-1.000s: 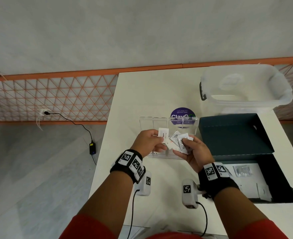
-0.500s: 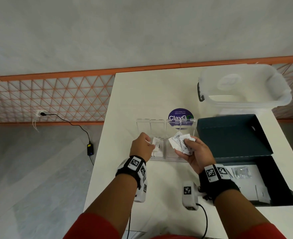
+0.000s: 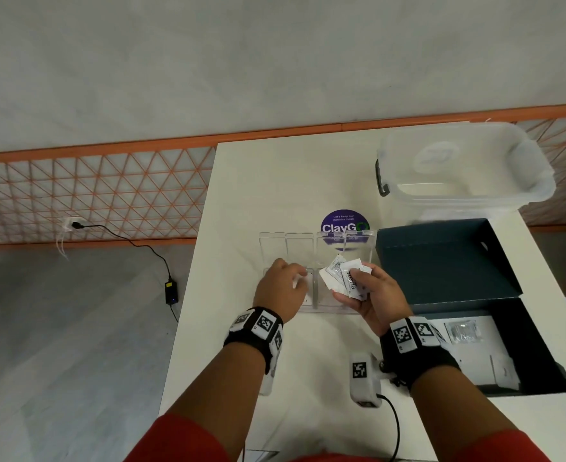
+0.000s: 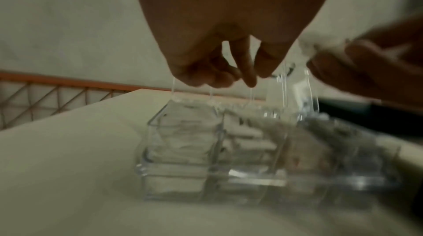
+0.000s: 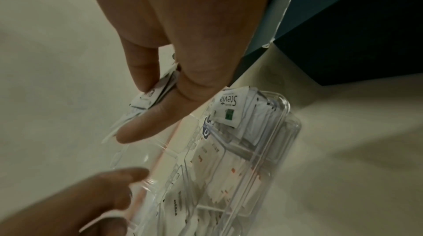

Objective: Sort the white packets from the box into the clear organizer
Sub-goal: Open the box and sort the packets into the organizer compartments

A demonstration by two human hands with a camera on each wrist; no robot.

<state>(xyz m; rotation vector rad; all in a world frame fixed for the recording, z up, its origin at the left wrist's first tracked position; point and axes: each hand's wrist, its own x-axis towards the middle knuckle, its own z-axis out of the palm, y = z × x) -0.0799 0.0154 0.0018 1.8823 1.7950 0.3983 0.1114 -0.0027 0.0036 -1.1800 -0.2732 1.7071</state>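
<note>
The clear organizer (image 3: 295, 235) stands mid-table between my hands; in the wrist views (image 4: 183, 149) (image 5: 283, 113) its compartments hold white packets, one marked Stevia (image 5: 226, 107). My left hand (image 3: 303, 280) hangs over a front left compartment with fingers curled down (image 4: 249, 77). A white packet (image 3: 299, 282) shows at its fingertips. My right hand (image 3: 351, 285) holds a fan of white packets (image 3: 336, 275) just above the organizer's right side, pinched between thumb and fingers (image 5: 164, 91). The open dark box (image 3: 541, 345) lies to the right with a few white packets (image 3: 505, 371) inside.
The box's lid (image 3: 441, 258) lies flat behind the box, close to the organizer's right wall. A clear lidded tub (image 3: 465, 168) stands at the back right. A purple round sticker (image 3: 343, 225) sits behind the organizer. The table's left edge is near my left forearm.
My left hand took one packet from the fan and carried it left and down onto the organizer's front left compartment. The right hand stayed in place with the other packets.
</note>
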